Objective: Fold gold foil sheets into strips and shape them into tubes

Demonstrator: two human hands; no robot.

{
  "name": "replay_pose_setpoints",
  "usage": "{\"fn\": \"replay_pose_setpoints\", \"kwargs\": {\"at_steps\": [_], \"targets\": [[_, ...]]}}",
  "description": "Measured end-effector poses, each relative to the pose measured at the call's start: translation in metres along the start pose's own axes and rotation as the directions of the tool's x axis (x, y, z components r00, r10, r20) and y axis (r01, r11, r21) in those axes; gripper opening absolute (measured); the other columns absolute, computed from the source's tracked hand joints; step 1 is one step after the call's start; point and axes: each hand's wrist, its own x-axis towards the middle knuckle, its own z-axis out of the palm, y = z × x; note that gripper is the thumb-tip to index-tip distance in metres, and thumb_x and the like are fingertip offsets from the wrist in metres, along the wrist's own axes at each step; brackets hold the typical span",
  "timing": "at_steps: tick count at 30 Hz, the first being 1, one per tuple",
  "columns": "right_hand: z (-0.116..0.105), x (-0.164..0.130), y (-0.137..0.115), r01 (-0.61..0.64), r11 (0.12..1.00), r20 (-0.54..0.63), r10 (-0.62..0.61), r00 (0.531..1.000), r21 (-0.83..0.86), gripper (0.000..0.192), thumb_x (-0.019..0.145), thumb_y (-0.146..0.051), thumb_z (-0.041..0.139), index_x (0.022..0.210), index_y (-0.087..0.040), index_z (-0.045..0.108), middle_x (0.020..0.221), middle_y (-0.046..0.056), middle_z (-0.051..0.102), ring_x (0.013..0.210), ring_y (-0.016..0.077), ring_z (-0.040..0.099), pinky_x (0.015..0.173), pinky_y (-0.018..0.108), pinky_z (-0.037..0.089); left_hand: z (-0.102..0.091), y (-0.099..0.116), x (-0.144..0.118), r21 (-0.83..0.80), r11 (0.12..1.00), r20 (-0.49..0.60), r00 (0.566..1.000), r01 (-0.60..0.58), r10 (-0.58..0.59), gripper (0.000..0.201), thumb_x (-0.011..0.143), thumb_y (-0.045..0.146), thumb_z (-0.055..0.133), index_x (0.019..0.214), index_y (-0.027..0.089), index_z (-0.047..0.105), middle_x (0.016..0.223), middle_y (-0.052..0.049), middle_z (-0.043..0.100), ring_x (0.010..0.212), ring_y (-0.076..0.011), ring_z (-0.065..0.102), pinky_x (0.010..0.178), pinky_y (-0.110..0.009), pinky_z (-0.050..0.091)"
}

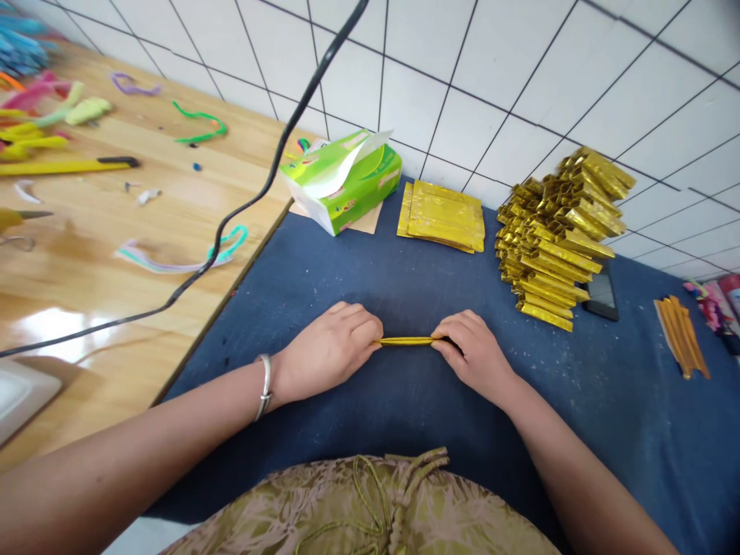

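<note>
A narrow folded strip of gold foil paper lies flat on the blue cloth in front of me. My left hand pinches its left end and my right hand pinches its right end, both pressing it against the cloth. A silver bangle sits on my left wrist. Beyond my hands lies a flat stack of gold foil sheets, and to the right a tall pile of folded gold strips.
A green tissue box stands at the cloth's far left corner. A phone lies beside the folded pile, and thin gold strips lie far right. A black cable crosses the wooden table, which holds coloured pipe cleaners.
</note>
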Motion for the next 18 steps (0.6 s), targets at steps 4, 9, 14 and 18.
{"fn": "replay_pose_setpoints", "kwargs": {"at_steps": [4, 9, 14, 18], "targets": [[0.0, -0.004, -0.006, 0.053, 0.988, 0.025, -0.05, 0.998, -0.143, 0.015, 0.089, -0.022, 0.05, 0.099, -0.019, 0.059, 0.094, 0.005, 0.063, 0.086, 0.018, 0.049, 0.077, 0.034, 0.038, 0.002, 0.002, -0.003, 0.051, 0.997, -0.007, 0.998, -0.059, 0.06, 0.02, 0.093, 0.021, 0.038, 0.087, 0.015, 0.056, 0.088, -0.006, 0.059, 0.083, -0.0165, 0.05, 0.078, -0.032, 0.038], [0.001, -0.005, -0.011, 0.105, 0.96, -0.063, -0.125, 0.99, -0.259, 0.014, 0.087, -0.014, 0.049, 0.091, -0.018, 0.062, 0.088, 0.004, 0.063, 0.082, 0.0173, 0.047, 0.074, 0.033, 0.036, 0.002, 0.007, 0.003, 0.113, 0.994, -0.048, 0.999, -0.013, 0.019, 0.019, 0.093, 0.026, 0.043, 0.101, 0.016, 0.056, 0.091, -0.005, 0.06, 0.085, -0.0178, 0.051, 0.076, -0.032, 0.038], [0.0, -0.004, -0.007, 0.071, 0.951, -0.176, -0.128, 0.976, -0.301, 0.011, 0.087, -0.017, 0.05, 0.09, -0.018, 0.061, 0.087, 0.005, 0.063, 0.08, 0.0172, 0.048, 0.073, 0.033, 0.035, 0.002, 0.017, 0.034, 0.21, 0.971, -0.079, 0.988, -0.117, 0.136, 0.022, 0.093, 0.03, 0.042, 0.096, 0.016, 0.06, 0.085, -0.005, 0.061, 0.084, -0.0179, 0.052, 0.075, -0.033, 0.036], [-0.002, -0.004, 0.006, -0.018, 0.954, -0.25, -0.061, 0.966, -0.3, 0.012, 0.088, -0.019, 0.05, 0.09, -0.019, 0.061, 0.086, 0.005, 0.062, 0.08, 0.0179, 0.048, 0.074, 0.034, 0.036, 0.005, 0.018, 0.067, 0.278, 0.943, -0.112, 0.969, -0.181, 0.219, 0.015, 0.09, 0.019, 0.046, 0.083, 0.016, 0.059, 0.073, -0.004, 0.059, 0.075, -0.0173, 0.051, 0.071, -0.033, 0.033]]}}
